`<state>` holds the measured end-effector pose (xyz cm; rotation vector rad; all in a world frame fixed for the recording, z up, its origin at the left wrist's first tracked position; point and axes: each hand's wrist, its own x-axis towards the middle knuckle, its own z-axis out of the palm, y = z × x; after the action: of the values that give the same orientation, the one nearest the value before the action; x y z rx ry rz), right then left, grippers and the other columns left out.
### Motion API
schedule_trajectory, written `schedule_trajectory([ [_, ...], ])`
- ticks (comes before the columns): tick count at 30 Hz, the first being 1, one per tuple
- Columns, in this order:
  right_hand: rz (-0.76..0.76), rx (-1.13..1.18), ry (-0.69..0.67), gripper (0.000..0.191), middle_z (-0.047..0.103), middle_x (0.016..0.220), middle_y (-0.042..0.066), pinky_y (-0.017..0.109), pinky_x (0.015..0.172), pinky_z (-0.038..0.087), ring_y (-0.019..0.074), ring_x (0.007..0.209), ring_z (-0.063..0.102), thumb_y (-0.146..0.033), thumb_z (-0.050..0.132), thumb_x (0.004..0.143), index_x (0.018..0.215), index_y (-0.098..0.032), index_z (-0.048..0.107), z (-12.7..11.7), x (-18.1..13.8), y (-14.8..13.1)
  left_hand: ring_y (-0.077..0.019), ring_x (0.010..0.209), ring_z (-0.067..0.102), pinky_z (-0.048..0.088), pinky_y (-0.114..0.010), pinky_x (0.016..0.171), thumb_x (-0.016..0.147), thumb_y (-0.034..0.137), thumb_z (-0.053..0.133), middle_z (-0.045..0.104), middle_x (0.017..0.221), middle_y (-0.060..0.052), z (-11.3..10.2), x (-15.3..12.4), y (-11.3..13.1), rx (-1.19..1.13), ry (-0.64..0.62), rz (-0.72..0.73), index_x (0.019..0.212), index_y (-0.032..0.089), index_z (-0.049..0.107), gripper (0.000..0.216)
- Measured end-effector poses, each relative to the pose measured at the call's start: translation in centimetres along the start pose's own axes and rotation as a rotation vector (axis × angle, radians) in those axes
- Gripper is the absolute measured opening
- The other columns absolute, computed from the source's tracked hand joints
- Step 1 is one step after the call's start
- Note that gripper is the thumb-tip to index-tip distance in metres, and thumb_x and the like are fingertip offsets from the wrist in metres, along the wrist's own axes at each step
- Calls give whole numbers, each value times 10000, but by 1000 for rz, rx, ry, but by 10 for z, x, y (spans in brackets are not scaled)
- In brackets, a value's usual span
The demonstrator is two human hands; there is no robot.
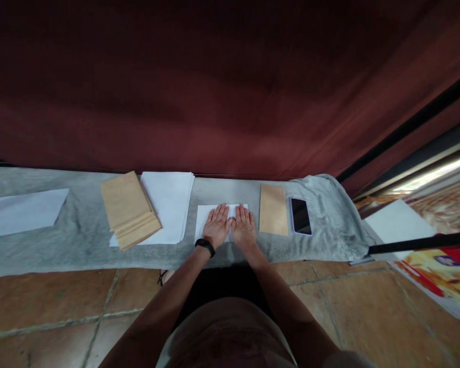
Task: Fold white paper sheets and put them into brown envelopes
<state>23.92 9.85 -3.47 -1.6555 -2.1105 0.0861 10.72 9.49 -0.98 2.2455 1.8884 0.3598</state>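
Observation:
Both palms press down on a folded white sheet of paper in front of me. My left hand lies flat across its middle, fingers stretched forward, with a black band on the wrist. Beside it my right hand rests flat on the paper's right part, the thumbs nearly meeting. Much of the sheet is hidden beneath my hands. To the right lies a single brown paper envelope. On the left, a pile of brown envelopes partly covers a stack of white paper.
A grey cloth covers the narrow table. A phone lies near its right end, and a white sheet at the far left. Behind hangs a dark red curtain. Black poles stand at the right, over a tiled floor.

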Motion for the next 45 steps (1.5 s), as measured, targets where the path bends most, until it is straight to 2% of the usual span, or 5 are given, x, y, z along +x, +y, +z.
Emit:
schedule_trajectory([
  [8, -1, 8, 24, 540, 387, 1599, 169, 518, 1224, 250, 282, 1503, 341, -301, 349, 1059, 1558, -96, 375, 1, 0, 0, -235, 1558, 197, 149, -428, 1279, 1043, 368, 256, 281, 1659, -126, -4, -11, -25, 79, 39, -104, 1582, 83, 306, 611],
  [12, 27, -9, -45, 526, 388, 1597, 168, 524, 1233, 219, 289, 1490, 364, -306, 344, 1063, 1536, -88, 415, -1, 5, -9, -245, 1558, 196, 167, -439, 1277, 1044, 363, 268, 262, 1667, -108, -4, -17, -27, 131, 28, -100, 1586, 125, 318, 594],
  [19, -86, 36, -178, 499, 376, 1619, 86, 472, 1253, 185, 240, 1509, 330, -319, 322, 1077, 1539, -163, 426, 2, 13, -27, -251, 1556, 205, 204, -469, 1265, 1035, 306, 291, 256, 1673, -82, -4, -16, -27, 150, 30, -83, 1595, 199, 315, 570],
  [33, -36, -69, 23, 581, 392, 1593, 201, 492, 1217, 259, 303, 1477, 374, -388, 403, 1054, 1539, -68, 401, 0, -6, -4, -284, 1550, 226, 205, -484, 1260, 1040, 397, 314, 250, 1671, -128, -2, -18, -27, 139, 73, -89, 1589, 161, 320, 598],
  [45, -39, -129, -21, 593, 355, 1614, 194, 490, 1214, 263, 301, 1481, 366, -396, 389, 1052, 1552, -77, 382, -8, -13, 0, -245, 1554, 219, 126, -511, 1278, 1054, 403, 305, 333, 1650, 4, -9, -56, -28, 111, 1, 226, 1566, 282, 369, 531],
])
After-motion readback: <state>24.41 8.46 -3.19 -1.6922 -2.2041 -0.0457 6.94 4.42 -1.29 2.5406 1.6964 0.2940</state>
